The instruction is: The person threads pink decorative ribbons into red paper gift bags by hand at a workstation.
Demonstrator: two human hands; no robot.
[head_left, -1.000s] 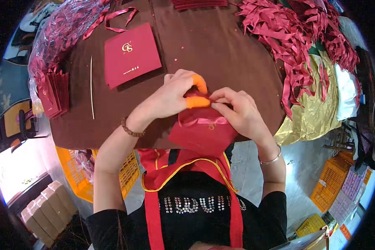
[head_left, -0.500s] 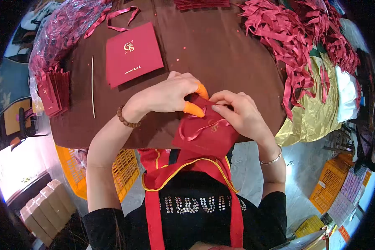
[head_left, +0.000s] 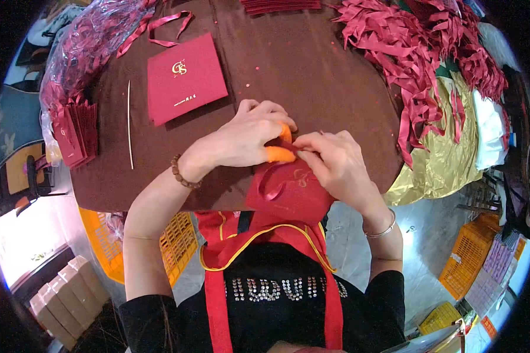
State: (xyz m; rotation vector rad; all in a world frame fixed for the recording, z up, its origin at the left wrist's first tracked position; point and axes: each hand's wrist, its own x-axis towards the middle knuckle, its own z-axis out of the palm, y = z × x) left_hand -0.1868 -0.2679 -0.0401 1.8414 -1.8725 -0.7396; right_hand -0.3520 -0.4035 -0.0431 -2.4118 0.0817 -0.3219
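Pinching the red paper bag (head_left: 294,198) by its rim, the likely best hold, fingers of left hand (head_left: 241,139) and right hand (head_left: 340,166) meet near the table's near edge (head_left: 218,203); it seems light, creasable, its ribbon (head_left: 270,195) slippery.

Grey floor (head_left: 359,235), orange crates (head_left: 466,262), bright white light at left, brown-covered table (head_left: 312,65)

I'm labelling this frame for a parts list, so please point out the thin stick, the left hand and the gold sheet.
Thin stick (head_left: 130,126): head view, middle of its length.
Left hand (head_left: 244,138): head view, back of hand.
Gold sheet (head_left: 439,167): head view, crumpled surface.
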